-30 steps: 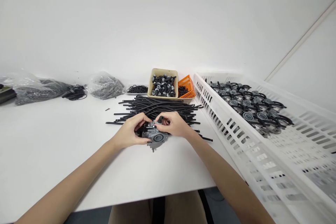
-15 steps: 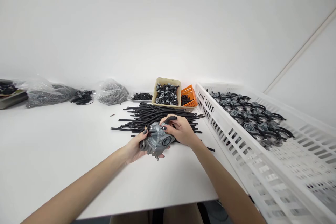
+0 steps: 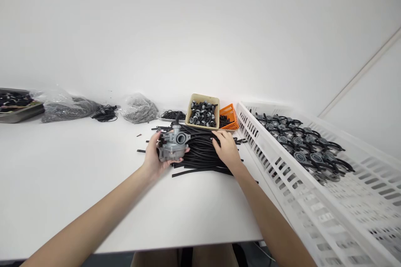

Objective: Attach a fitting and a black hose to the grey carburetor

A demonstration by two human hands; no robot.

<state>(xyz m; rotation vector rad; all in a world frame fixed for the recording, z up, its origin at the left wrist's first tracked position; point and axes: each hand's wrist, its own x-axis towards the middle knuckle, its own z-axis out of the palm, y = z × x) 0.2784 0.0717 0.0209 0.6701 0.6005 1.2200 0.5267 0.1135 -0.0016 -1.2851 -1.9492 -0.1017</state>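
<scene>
A blocky, dull-grey metal carburettor [image 3: 172,148] is held above the white tabletop [image 3: 94,175], well in from its near edge — round bore [image 3: 181,138] facing that edge, long axis nearly upright, black stub [image 3: 177,117] pointing up. The left hand [image 3: 153,159] grips it; the right hand [image 3: 228,149] bends over smooth, slender black hoses [image 3: 200,150] — gripping one, I cannot tell.

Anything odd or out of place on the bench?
Two minor things: a tiny brownish scrap lies by itself near the left ends of the black tubes, too small to identify, and the orange basket looks tilted beside the cream tub.
</scene>
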